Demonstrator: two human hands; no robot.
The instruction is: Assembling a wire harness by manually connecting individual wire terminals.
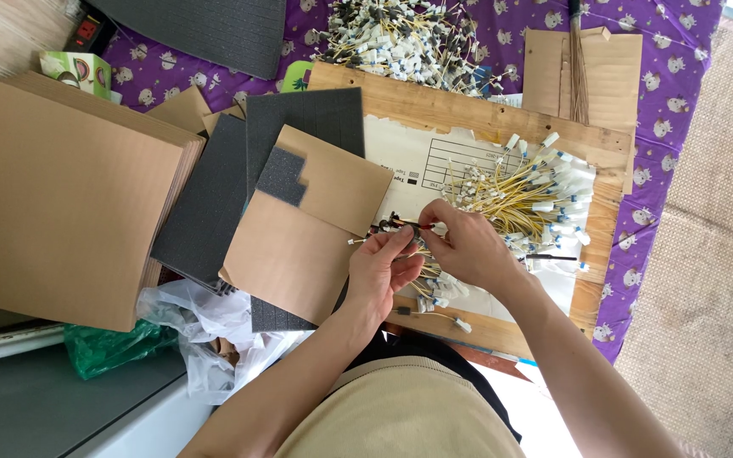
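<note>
Left hand [381, 273]: it is seen at about 7 o'clock from the middle of the wooden board, palm turned up, with its fingers [400, 254] curled together around a small bundle of wires [417, 254].
Right hand [466, 246]: it is placed just to the right of the left hand, and the 2 hands are touching over the bundle. Its fingers [436, 229] are pinched together on a small dark part with a bit of red [396, 225].
Dark part: it is held at about 10 o'clock from the right hand's knuckles and at 12 o'clock from the left thumb. Its long way is laid from 9 to 3 o'clock, pointing at the brown card.
Nearer hand: both are on the wires, but the dark part is gripped by the right one.
Big pile of yellow wires [523, 199]: it is spread at 2 o'clock from the hands, on a white paper sheet [417, 161] on the wooden board [434, 106].
Brown card [299, 229]: it is laid at 9 o'clock from the hands, with a grey foam piece [282, 175] on its top corner.
Worktop [672, 51]: it is covered by a purple cloth with little white pictures.
Second wire pile [400, 38]: it is kept well apart, at 12 o'clock.
Cardboard stack [61, 195]: it is far off at 9 o'clock.
</note>
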